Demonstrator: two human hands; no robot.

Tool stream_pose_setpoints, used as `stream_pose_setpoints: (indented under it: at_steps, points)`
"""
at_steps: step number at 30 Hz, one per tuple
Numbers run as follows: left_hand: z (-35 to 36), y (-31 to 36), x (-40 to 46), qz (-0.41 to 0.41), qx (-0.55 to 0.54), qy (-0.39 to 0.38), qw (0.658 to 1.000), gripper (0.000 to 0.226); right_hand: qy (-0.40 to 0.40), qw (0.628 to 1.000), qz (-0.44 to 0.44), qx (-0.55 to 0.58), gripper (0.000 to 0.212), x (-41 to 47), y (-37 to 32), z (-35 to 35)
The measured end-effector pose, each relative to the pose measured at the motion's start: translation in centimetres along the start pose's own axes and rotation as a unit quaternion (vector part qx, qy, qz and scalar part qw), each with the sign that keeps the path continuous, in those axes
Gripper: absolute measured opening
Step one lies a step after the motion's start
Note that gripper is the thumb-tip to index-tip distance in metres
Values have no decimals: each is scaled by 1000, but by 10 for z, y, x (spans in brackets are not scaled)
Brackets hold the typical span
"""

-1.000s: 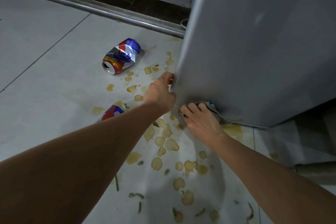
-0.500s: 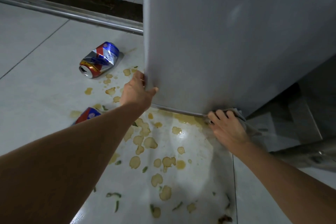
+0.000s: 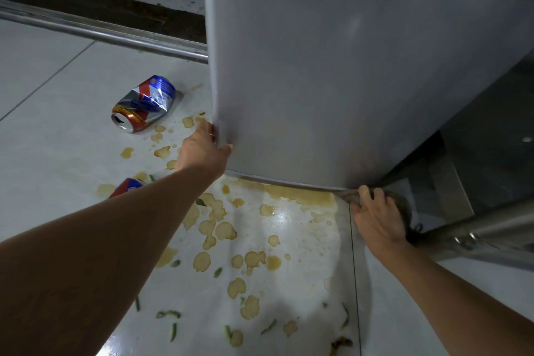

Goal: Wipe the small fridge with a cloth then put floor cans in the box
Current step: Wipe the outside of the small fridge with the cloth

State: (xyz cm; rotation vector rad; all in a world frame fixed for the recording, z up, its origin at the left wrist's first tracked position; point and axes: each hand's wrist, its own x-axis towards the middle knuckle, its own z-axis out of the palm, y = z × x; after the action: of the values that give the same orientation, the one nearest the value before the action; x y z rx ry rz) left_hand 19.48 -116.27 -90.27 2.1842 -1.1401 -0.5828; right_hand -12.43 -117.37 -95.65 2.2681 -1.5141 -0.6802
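Note:
The small grey fridge fills the upper right. My left hand grips its lower left corner edge. My right hand presses a dark grey cloth against the fridge's bottom right edge, at floor level. A crushed red, blue and silver can lies on the white tile floor left of the fridge. A second can shows only partly behind my left forearm. No box is in view.
Brownish spill drops and a puddle cover the floor below the fridge, with green scraps among them. A metal door rail runs across the upper left. A metal bar lies to the right of my right hand.
My right hand has slid the cloth rightward along the fridge's bottom edge to its right corner. My left hand keeps hold of the left corner.

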Motion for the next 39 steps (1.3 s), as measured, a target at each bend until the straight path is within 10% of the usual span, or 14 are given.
stream_pose_setpoints:
  at_steps: [9,15,17,21,27,29,32,39]
  points:
    - [4,17,-36,-47,-11,-15,999,53,3,915,257,311,52,-23,26,-21]
    - [15,48,-81,134,77,-29,987,43,73,495,423,756,44,-9,23,-24]
    - [16,66,-88,256,118,-12,959,41,75,414,422,803,48,0,24,-22]
    - [25,100,-86,479,246,15,842,47,25,393,377,838,70,19,20,-11]
    - [33,136,-75,643,362,71,671,39,2,469,367,803,62,47,20,14]
    - [32,141,-67,651,382,79,651,47,28,426,369,825,56,56,21,16]
    - [29,139,-58,663,413,89,618,51,46,476,360,801,48,60,19,17]
    - [23,139,-58,668,452,108,581,54,69,444,398,800,34,62,31,-2]
